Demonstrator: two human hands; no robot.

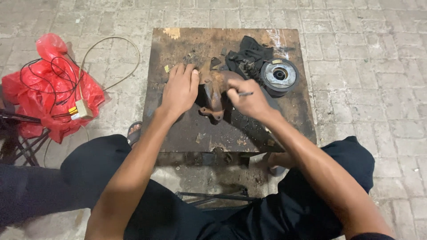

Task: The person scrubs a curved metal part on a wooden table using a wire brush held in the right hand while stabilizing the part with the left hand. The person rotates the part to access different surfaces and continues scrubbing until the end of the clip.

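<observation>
Your left hand lies flat, fingers spread, steadying the rusty curved metal part at the middle of the dark bench. Your right hand is closed around a thin metal tool just above that part. A round pulley-like disc and a black rag sit behind; a red plastic bag lies on the floor to your left

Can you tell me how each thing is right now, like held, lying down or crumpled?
Left hand: flat, pressing the rusty metal part.
Right hand: closed on a thin tool.
Rusty metal part: lying on the board.
Round metal disc: lying flat.
Black cloth: crumpled.
Red bag: crumpled, wires on top.
</observation>
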